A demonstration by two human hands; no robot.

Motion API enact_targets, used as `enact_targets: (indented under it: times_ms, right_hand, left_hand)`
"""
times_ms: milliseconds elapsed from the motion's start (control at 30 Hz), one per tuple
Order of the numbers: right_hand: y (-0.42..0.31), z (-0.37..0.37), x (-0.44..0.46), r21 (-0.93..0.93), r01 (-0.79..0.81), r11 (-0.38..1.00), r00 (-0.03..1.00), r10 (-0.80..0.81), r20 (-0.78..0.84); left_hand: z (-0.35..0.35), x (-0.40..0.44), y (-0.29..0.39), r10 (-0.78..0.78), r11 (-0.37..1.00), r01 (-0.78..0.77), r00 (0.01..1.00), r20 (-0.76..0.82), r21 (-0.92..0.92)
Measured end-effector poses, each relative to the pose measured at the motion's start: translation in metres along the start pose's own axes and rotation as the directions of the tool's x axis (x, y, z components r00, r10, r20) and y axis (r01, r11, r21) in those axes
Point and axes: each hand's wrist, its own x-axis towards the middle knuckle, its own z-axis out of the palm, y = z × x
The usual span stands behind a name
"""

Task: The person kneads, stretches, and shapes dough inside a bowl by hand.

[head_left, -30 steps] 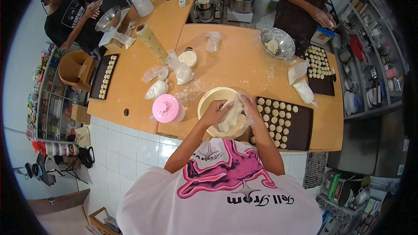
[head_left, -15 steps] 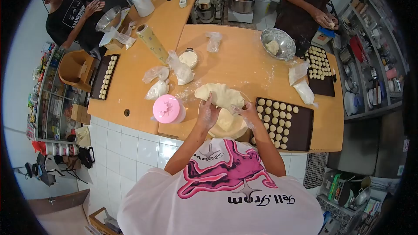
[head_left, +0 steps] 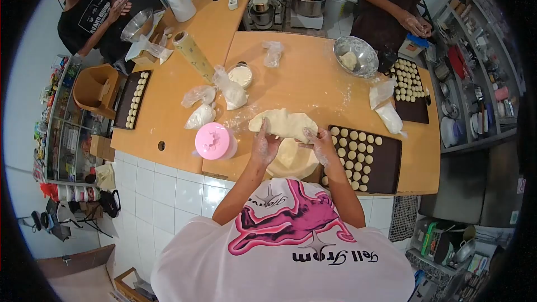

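Note:
A long, uneven piece of pale dough [head_left: 285, 124] is held up between my two hands. My left hand [head_left: 264, 144] grips its left end, thumb against the near side. At the other end, my right hand [head_left: 320, 144] pinches the dough, with flour smeared on the fingers. Right below stands a round, cream-coloured bowl [head_left: 312, 169], with more pale dough [head_left: 286, 154] inside. To the right, close to my right hand, lies a dark baking tray [head_left: 386, 165] carrying rows of small round dough balls [head_left: 358, 148]. A pink lidded container [head_left: 215, 141] is left of my left hand.
Flour bags [head_left: 202, 116], a plastic wrap roll [head_left: 193, 56] and a white tub [head_left: 240, 75] stand beyond the pink container. Across the table are a metal bowl [head_left: 366, 50] and another tray [head_left: 413, 113]. Two co-workers [head_left: 386, 11] stand at the far corners.
My hands have spread slightly and the dough between them is stretched straighter and a bit wider. The right hand has shifted up along the dough's end.

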Motion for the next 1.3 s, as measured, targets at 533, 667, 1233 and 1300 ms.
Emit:
enact_targets:
  times_ms: [533, 667, 1233, 1300]
  right_hand:
    - [-0.002, -0.009, -0.001, 0.033, 0.032, 0.999, 0.998, -0.031, -0.046]
    - [0.005, -0.015, 0.001, 0.009, 0.031, 0.999, 0.997, -0.031, -0.066]
    - [0.004, 0.001, -0.002, -0.477, 0.197, 0.856, 0.972, -0.232, -0.017]
    - [0.003, 0.004, -0.003, -0.557, 0.216, 0.802, 0.97, -0.239, 0.031]
  left_hand:
    - [-0.004, -0.006, 0.003, 0.019, 0.993, -0.028, 0.997, 0.08, 0.111]
    - [-0.008, -0.004, 0.0, 0.021, 0.998, -0.027, 0.995, 0.095, 0.059]
    - [-0.019, -0.008, -0.009, 0.32, 0.256, -0.455, 0.872, 0.37, 0.853]
    - [0.005, -0.018, -0.001, 0.104, 0.017, -0.628, 0.775, 0.623, 0.778]
